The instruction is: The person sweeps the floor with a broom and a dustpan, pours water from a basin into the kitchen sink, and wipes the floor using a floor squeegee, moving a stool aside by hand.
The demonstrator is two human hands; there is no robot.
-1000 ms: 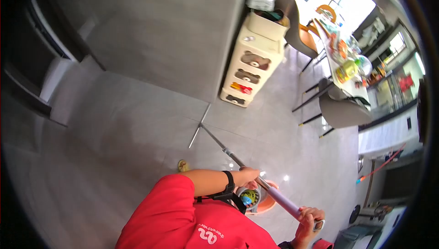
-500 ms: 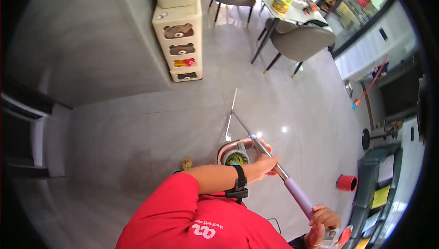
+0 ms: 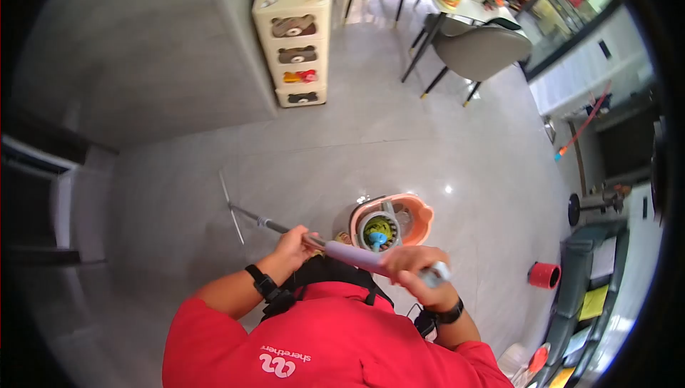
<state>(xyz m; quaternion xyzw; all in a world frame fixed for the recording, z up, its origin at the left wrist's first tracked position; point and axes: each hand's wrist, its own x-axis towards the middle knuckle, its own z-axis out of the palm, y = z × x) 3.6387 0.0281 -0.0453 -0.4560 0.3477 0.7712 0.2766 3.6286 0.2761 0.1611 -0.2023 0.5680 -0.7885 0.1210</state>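
A floor squeegee (image 3: 349, 254) lies slantwise across the front of my body, with a metal pole, a lilac grip sleeve and a thin straight bar head (image 3: 230, 206) low at the left, by the floor. My left hand (image 3: 294, 245) is closed around the metal part of the pole. Near the grey top end, my right hand (image 3: 417, 270) is wrapped round the lilac sleeve. Just beyond the pole stands a peach mop bucket (image 3: 422, 225). Its grey wringer basket (image 3: 366, 225) holds something green and a blue piece; their kind is unclear.
A cream drawer unit (image 3: 305, 42) with bear faces stands against the grey wall. Farther right are a grey chair (image 3: 481, 51) and a table (image 3: 474, 8) with bottles on it. A red bin (image 3: 544, 274) sits by a dark sofa (image 3: 567, 284). A pink-handled pole (image 3: 589, 120) leans beyond.
The squeegee head has swung from above the bucket to the left. My left hand moved left with the pole, and my right hand came inward and up. The bucket is now uncovered.
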